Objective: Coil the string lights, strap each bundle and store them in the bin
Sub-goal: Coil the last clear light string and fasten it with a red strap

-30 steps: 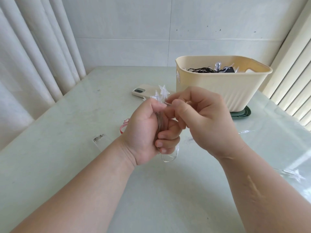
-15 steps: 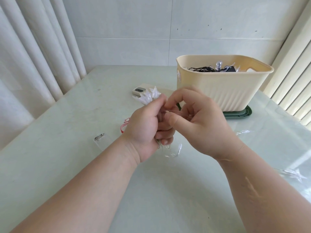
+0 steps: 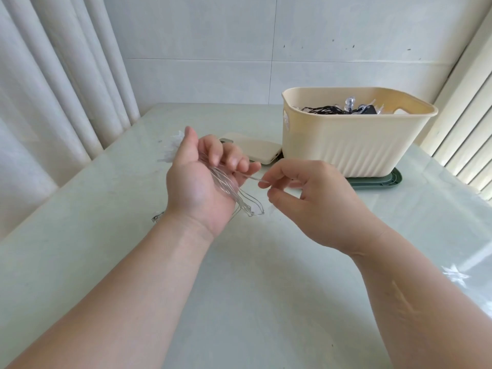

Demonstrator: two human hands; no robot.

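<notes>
Apart now, left hand (image 3: 197, 182) grips the coiled string lights (image 3: 226, 183), right hand (image 3: 314, 201) pinches one strand (image 3: 253, 178), star bulbs (image 3: 174, 146) blurred behind

The left hand (image 3: 197, 182), palm up, grips looped string lights (image 3: 229, 185). The right hand (image 3: 311, 198) beside it pinches one strand; the bin (image 3: 354, 147) stands beyond.
</notes>
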